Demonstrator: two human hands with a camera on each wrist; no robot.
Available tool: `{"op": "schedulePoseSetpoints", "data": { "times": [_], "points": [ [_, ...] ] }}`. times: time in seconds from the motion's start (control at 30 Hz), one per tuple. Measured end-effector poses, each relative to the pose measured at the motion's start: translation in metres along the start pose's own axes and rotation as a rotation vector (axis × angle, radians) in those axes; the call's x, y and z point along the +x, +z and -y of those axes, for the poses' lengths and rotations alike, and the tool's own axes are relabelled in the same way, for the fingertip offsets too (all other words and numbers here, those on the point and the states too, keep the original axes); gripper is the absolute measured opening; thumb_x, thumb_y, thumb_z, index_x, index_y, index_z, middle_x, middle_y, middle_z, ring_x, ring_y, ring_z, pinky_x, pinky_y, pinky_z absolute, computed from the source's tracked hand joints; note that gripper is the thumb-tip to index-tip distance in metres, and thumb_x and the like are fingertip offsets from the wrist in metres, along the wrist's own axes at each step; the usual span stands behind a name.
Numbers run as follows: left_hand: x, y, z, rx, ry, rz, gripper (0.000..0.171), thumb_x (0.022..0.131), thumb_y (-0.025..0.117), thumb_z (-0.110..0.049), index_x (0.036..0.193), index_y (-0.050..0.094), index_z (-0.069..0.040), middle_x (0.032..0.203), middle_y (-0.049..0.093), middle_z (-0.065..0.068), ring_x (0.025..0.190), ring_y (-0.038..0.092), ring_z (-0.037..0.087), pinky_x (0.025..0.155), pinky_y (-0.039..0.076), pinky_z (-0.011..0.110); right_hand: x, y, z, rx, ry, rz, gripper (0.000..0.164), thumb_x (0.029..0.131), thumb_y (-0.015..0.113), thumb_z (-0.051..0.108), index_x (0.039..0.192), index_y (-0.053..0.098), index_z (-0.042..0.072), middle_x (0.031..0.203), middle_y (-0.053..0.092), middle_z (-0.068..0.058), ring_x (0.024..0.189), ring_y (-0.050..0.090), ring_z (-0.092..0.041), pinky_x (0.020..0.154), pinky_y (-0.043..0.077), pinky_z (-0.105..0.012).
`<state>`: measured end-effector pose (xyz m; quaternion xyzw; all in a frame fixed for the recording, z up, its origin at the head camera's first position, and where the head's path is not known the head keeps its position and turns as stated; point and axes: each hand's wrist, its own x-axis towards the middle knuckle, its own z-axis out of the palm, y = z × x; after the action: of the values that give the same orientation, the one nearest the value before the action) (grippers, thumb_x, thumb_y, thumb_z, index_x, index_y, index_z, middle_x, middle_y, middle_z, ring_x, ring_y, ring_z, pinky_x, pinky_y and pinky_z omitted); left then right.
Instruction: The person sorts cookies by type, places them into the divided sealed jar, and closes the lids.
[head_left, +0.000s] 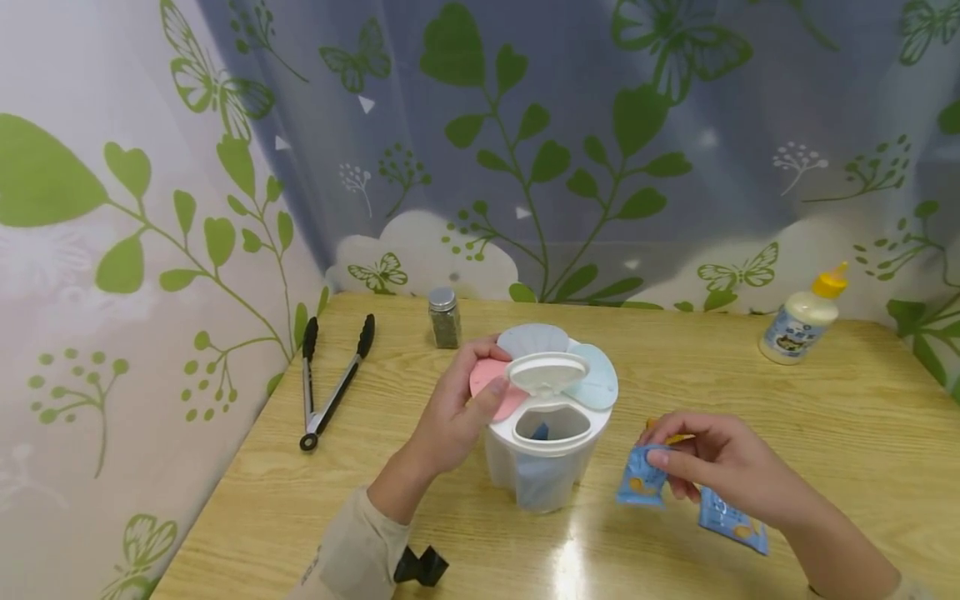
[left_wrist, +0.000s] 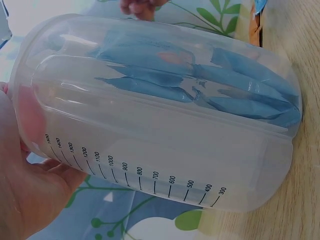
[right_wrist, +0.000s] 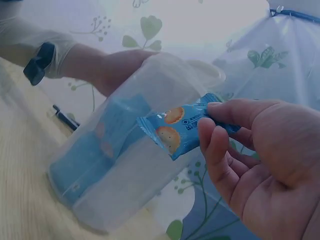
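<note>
A clear storage container [head_left: 546,483] stands on the table with its front flip lid [head_left: 549,375] raised; pink, grey and pale blue lids cover its other sections. Blue packets [left_wrist: 150,82] show through its wall inside the front section. My left hand [head_left: 457,408] grips the container's upper left side, thumb on the pink lid [head_left: 495,387]. To the right of the container, my right hand [head_left: 716,462] pinches a blue biscuit packet [right_wrist: 182,125] between thumb and fingers. A second blue packet [head_left: 731,521] lies on the table beneath that hand. Something orange [head_left: 660,429] is partly hidden behind the right fingers.
Black-handled tongs [head_left: 330,396] lie spread at the left. A small spice jar [head_left: 445,318] stands behind the container. At the back right is a bottle with a yellow nozzle [head_left: 801,321]. A patterned curtain [head_left: 570,150] hangs along the table's [head_left: 360,508] far edge.
</note>
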<state>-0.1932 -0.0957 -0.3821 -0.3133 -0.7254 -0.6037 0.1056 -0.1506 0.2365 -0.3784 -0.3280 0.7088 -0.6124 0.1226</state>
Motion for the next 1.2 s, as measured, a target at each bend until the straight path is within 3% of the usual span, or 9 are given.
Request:
{"op": "schedulePoseSetpoints", "data": {
  "times": [0.2,0.43,0.77,0.97,1.1,1.2],
  "points": [
    [0.000,0.000,-0.002,0.010,-0.008,0.002,0.029,0.100,0.051,-0.023,0.121,0.050,-0.003,0.147,0.048,0.015,0.135,0.049,0.028,0.106,0.048,0.032,0.013,0.008,0.016,0.016,-0.080,-0.047,0.029,0.094,0.049,-0.017,0.106,0.064,0.005,0.086,0.065,0.005,0.056,0.049,-0.021,0.045,0.044,-0.034],
    [0.000,-0.001,-0.003,0.005,-0.010,0.007,0.028,0.100,0.050,-0.021,0.121,0.050,-0.003,0.146,0.048,0.016,0.130,0.052,0.028,0.103,0.049,0.030,0.032,0.018,0.030,0.084,-0.217,-0.171,0.034,0.090,0.052,-0.021,0.104,0.068,0.007,0.095,0.067,0.005,0.054,0.042,-0.019,0.043,0.038,-0.034],
    [0.000,0.001,-0.002,-0.027,0.007,0.006,0.026,0.099,0.050,-0.018,0.121,0.049,-0.002,0.140,0.052,0.015,0.119,0.056,0.023,0.096,0.053,0.028,0.060,0.037,0.055,0.066,-0.225,-0.389,0.024,0.090,0.059,-0.016,0.100,0.071,0.002,0.075,0.065,0.001,0.052,0.049,-0.015,0.043,0.040,-0.030],
    [-0.001,0.002,-0.002,-0.020,0.009,0.006,0.025,0.099,0.050,-0.016,0.121,0.049,-0.003,0.139,0.053,0.014,0.117,0.057,0.022,0.095,0.054,0.030,0.070,0.048,0.066,0.093,-0.296,-0.342,0.022,0.090,0.061,-0.015,0.101,0.071,0.001,0.075,0.069,-0.001,0.054,0.057,-0.015,0.048,0.049,-0.027],
    [-0.001,0.001,-0.002,-0.013,0.013,0.010,0.026,0.100,0.049,-0.018,0.121,0.049,-0.004,0.141,0.052,0.013,0.120,0.057,0.024,0.096,0.054,0.031,0.074,0.054,0.067,0.009,-0.322,-0.296,0.021,0.088,0.064,-0.013,0.102,0.071,0.001,0.081,0.071,-0.001,0.056,0.061,-0.014,0.050,0.052,-0.026],
    [0.000,0.000,-0.003,-0.008,0.013,0.011,0.026,0.100,0.049,-0.019,0.122,0.049,-0.003,0.142,0.052,0.012,0.121,0.057,0.025,0.097,0.053,0.032,0.075,0.058,0.066,-0.080,-0.281,-0.293,0.020,0.088,0.066,-0.011,0.101,0.071,0.002,0.080,0.069,-0.006,0.057,0.060,-0.013,0.050,0.052,-0.027]
  ]
}}
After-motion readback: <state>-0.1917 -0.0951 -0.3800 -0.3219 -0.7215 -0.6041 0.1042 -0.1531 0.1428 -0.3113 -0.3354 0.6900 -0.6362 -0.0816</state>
